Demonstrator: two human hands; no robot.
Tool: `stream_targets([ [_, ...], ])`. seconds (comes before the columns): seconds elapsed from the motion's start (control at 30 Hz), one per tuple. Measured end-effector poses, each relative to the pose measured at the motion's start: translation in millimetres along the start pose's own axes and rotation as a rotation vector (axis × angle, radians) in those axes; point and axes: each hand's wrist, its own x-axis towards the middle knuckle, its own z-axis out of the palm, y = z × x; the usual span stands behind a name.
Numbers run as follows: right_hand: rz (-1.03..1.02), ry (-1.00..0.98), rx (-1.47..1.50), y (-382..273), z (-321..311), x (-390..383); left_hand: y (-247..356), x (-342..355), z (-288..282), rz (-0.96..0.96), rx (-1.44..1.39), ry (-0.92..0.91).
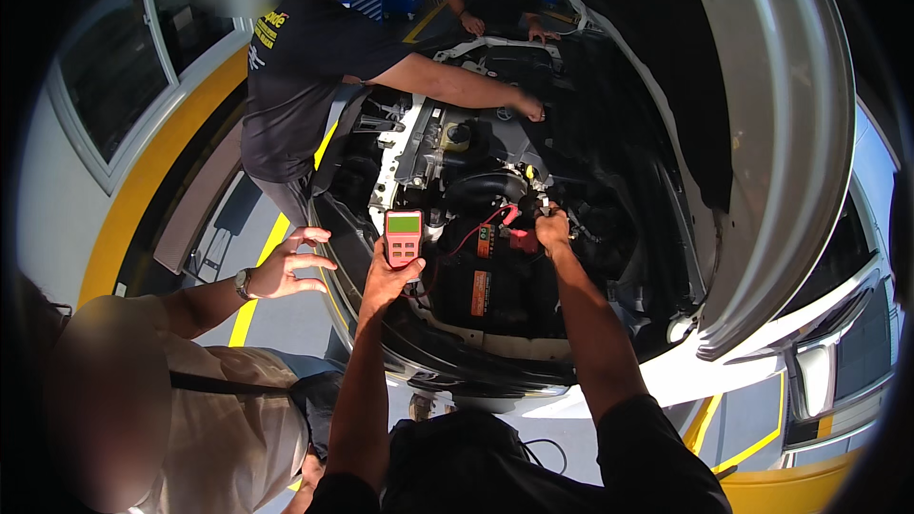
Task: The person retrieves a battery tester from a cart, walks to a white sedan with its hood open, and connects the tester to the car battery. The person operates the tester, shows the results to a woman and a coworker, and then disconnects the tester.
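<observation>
red handheld tester [405, 249], in left hand [387, 278], apart from right hand [552, 229]

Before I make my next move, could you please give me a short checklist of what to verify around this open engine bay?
1. Red tester secure in the left hand: ok, gripped with its screen showing.
2. Hood raised: ok, it stands open.
3. Red clip making firm contact: cannot tell, too small to see.
4. Right hand grip: cannot tell, what its fingers hold is unclear.
5. Others clear of the engine: not ok, a co-worker's hand reaches over it.
</observation>
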Motion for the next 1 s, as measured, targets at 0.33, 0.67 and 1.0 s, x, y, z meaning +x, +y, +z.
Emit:
stream_targets([
  [0.33, -0.135, -0.087, 0.25, 66, 28, 56, -14, 6, 12, -0.016, -0.195, -0.043],
  [0.67, -0.554, 0.009, 0.11, 67, 27, 58, -5, 8, 9, -0.061, -0.151, -0.037],
  [1.0, -0.282, -0.236, 0.075, -14, -34, -2, -11, 8, 7, -0.052, -0.132, -0.046],
])
